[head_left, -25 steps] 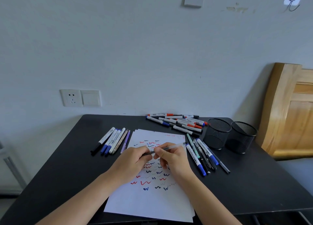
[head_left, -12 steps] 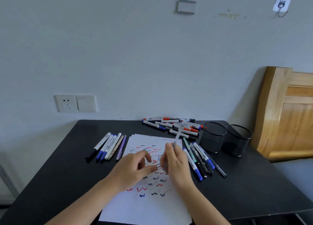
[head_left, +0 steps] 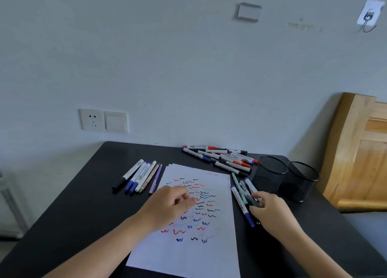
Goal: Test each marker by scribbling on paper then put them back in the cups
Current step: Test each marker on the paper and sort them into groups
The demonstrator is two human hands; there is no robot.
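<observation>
Head view: black table (head_left: 69,221), perhaps matte.

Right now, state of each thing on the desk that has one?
mesh cups: upright, no markers visible inside
paper: flat, upper part covered in scribbles
left marker row: capped, lying beside the paper
back pile: lying loose near the wall
right marker group: lying by the paper
right hand: on the right group, grip unclear
left hand: curled over the paper
</observation>
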